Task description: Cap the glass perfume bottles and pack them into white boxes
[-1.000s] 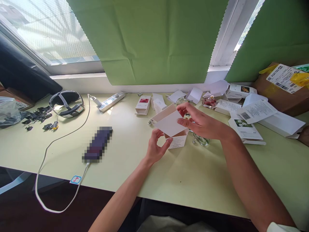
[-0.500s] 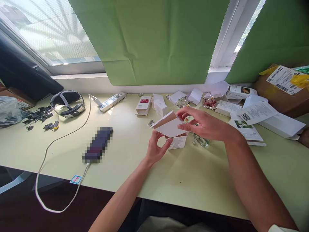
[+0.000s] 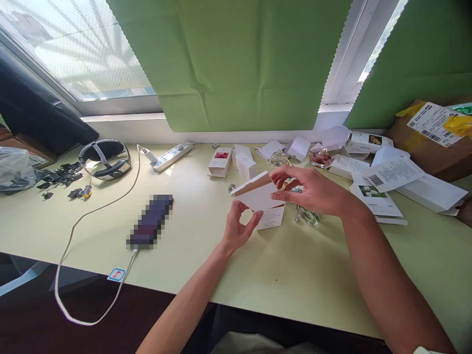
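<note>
A small white cardboard box (image 3: 260, 195) with a brown inner side is held above the table between both hands. My left hand (image 3: 239, 227) grips its lower left part, thumb toward me. My right hand (image 3: 304, 191) pinches its right end, the thumb on the white face. Just below the box, a printed white panel (image 3: 271, 218) hangs or stands; whether it belongs to the same box I cannot tell. A clear glass bottle (image 3: 308, 215) lies partly behind my right hand, with a small metal cap (image 3: 297, 220) beside it.
Behind stand a white carton with a red picture (image 3: 220, 162) and an opened carton (image 3: 244, 161). Opened white cartons (image 3: 378, 196) and a brown box (image 3: 420, 137) fill the right. To the left are a phone (image 3: 151, 221) on a white cable, a power strip (image 3: 173, 157) and a headset (image 3: 106, 160).
The box's near flap has tipped slightly and the gap above the printed panel has narrowed. Both hands keep their hold in nearly the same place.
</note>
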Tool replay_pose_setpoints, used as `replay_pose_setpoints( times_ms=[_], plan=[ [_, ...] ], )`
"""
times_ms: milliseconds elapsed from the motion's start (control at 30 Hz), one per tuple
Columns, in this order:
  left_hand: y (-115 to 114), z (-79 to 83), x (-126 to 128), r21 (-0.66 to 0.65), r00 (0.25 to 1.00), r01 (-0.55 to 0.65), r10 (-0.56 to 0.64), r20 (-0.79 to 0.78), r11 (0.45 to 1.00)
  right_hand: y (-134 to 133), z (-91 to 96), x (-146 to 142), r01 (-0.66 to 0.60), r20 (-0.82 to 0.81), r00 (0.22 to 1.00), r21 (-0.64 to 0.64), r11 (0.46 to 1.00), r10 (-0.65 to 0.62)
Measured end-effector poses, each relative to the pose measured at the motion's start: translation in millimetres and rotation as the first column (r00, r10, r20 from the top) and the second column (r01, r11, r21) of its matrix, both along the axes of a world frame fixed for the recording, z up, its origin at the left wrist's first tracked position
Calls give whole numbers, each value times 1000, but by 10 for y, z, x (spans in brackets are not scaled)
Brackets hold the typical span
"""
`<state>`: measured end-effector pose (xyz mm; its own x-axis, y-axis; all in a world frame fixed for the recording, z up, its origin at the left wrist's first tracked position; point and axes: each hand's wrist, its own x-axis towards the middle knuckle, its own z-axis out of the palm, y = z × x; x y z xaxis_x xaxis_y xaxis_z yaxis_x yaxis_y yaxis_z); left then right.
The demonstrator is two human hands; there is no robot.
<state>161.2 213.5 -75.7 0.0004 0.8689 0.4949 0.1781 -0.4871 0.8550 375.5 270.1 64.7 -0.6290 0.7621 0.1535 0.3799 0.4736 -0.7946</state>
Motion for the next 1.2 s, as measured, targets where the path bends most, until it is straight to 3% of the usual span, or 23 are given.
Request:
replay_pose_setpoints(
  times_ms=[400, 600, 733, 933, 1200],
  plan=[
    [-14, 30, -4, -18, 1000, 1, 0, 12, 1000, 10, -27, -27, -12, -114, 993, -113, 994, -1],
    [6, -3, -16, -41, 994, 59, -55, 97, 997, 98, -123, -70, -4, -172, 985, -152, 988, -23],
    [20, -27, -27, -79, 993, 68, -59, 101, 995, 158, -188, -53, 75, -143, 985, -163, 984, -99],
    [10, -13, -30, -89, 993, 79, -70, 98, 993, 135, -149, -8, 35, -73, 996, -256, 966, -56],
    [-2, 13, -19, -76, 994, 87, -81, 77, 993, 78, -33, 21, 28, 7, 1000, -182, 983, -27]
  ],
)
